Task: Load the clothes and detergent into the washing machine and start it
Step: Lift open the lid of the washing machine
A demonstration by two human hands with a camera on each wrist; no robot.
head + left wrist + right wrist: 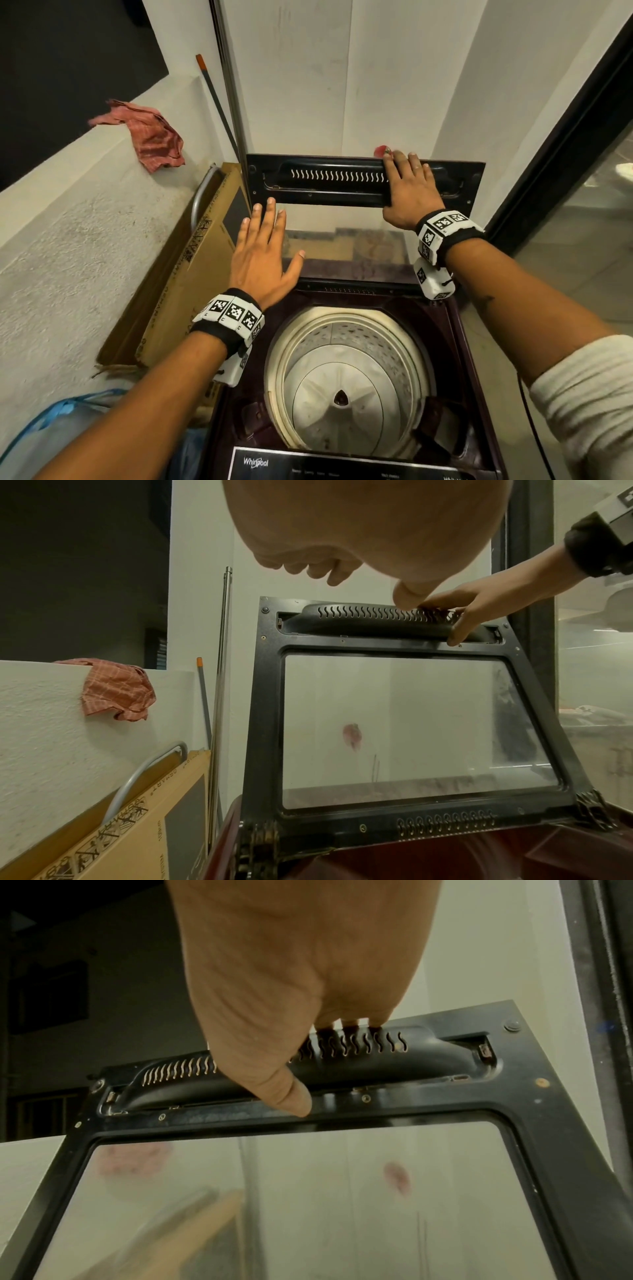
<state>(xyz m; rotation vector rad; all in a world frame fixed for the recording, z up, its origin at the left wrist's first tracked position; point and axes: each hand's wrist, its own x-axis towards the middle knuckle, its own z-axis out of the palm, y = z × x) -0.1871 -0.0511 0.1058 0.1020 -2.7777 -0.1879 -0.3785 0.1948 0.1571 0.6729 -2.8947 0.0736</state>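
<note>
The top-loading washing machine's glass lid (329, 178) stands raised nearly upright on its hinges. My right hand (407, 185) grips the slotted black handle at the lid's top edge, fingers curled over it and thumb on the inner face; the left wrist view shows that right hand (479, 601) too. In the right wrist view the thumb (291, 1096) presses on the lid frame (565, 1137). My left hand (263, 250) is open with straight fingers, its tips at the lid's left edge. The drum (342, 387) below holds no clothes. No detergent is in view.
A red checked cloth (150, 133) hangs over the white ledge on the left. A cardboard box (181, 274) leans between ledge and machine, with poles (233, 85) behind. A blue bag (51, 428) sits at the lower left. The control panel (342, 466) is nearest me. A dark-framed glass door (582, 171) is at the right.
</note>
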